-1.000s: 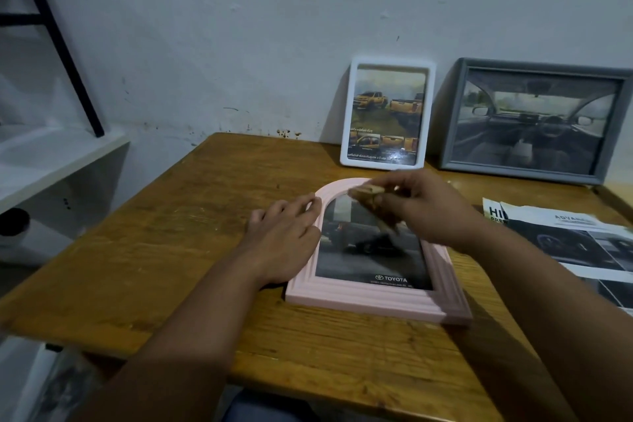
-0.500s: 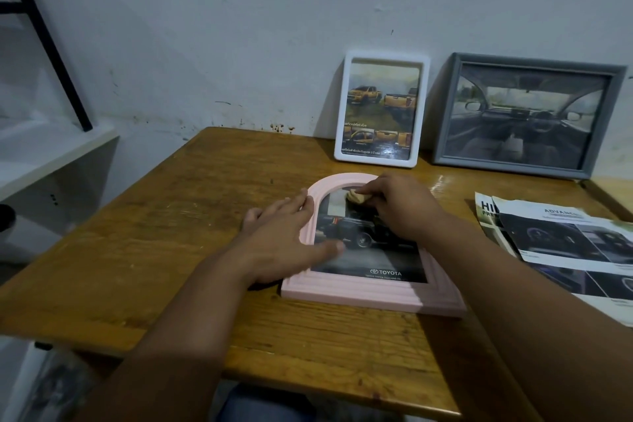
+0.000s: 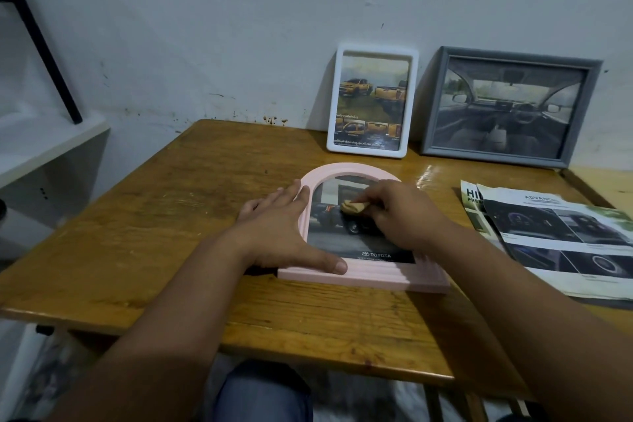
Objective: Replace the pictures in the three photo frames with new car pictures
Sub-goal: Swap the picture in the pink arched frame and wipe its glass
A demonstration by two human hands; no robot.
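Observation:
A pink arched photo frame [image 3: 380,277] lies flat on the wooden table [image 3: 154,233], with a dark car picture marked Toyota in it. My left hand [image 3: 281,233] lies flat on the frame's left edge, fingers straight, thumb along the bottom rail. My right hand [image 3: 400,216] pinches a small folded tan cloth [image 3: 354,206] and holds it against the glass. A white frame [image 3: 372,103] with orange trucks and a grey frame [image 3: 507,106] with a car interior lean on the wall behind.
Car brochures [image 3: 555,236] lie spread at the table's right edge. A white shelf [image 3: 44,144] with a black metal leg stands at the left. My knee shows below the table's front edge.
My right hand has come down from the top of the arch onto the glass with the cloth. My left thumb has spread out along the frame's bottom rail.

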